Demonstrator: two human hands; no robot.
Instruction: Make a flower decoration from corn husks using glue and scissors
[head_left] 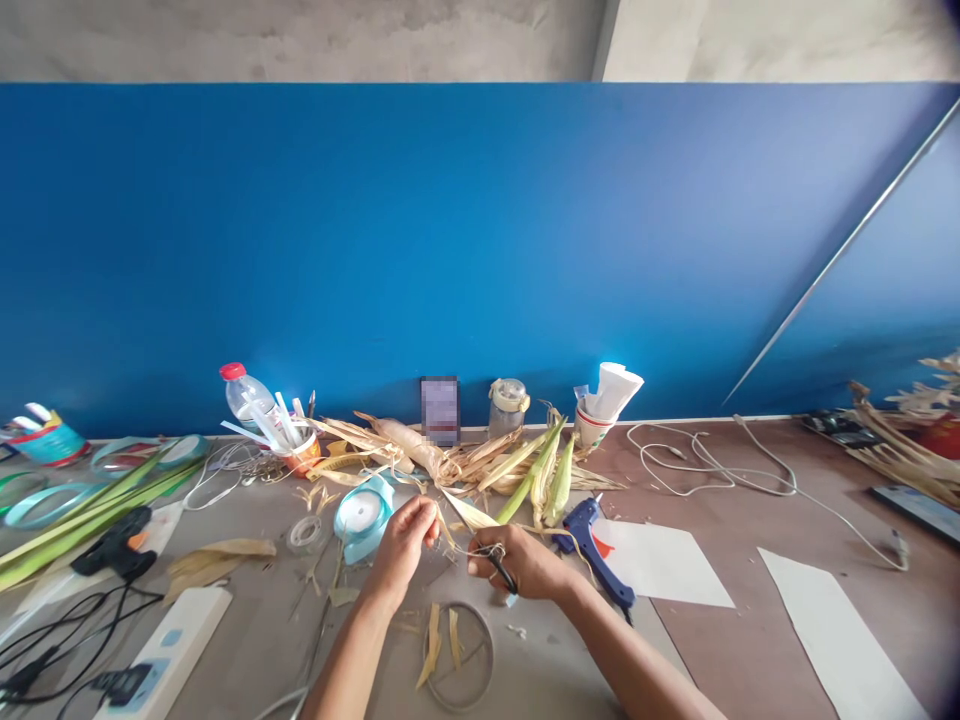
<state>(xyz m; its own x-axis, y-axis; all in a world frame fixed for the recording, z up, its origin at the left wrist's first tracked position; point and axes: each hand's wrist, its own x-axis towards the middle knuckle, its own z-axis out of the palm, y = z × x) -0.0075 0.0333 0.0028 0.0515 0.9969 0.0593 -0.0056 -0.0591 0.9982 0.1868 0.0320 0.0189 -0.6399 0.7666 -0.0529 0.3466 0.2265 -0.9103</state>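
My left hand [405, 540] is closed in a pinch on a thin, pale strip of corn husk [444, 522] above the table. Close by on the right, my right hand [521, 562] grips a pair of scissors [501, 568] by the dark handles. Their blades point up and left toward the strip; how far they stand apart is hard to make out. Just beyond both hands lies a heap of dried and green corn husks [499, 465]. Beside my left hand rests a roll of light blue ribbon [364, 512]. Husk scraps [430, 645] and a hoop [491, 660] lie nearer me.
A blue glue gun [589, 535] and white paper [667, 565] lie right of my right hand. Along the blue partition [480, 240] stand a bottle [247, 395], a jar [508, 410] and a paper cup [592, 428]. A power strip [176, 645] with black cables occupies the left front.
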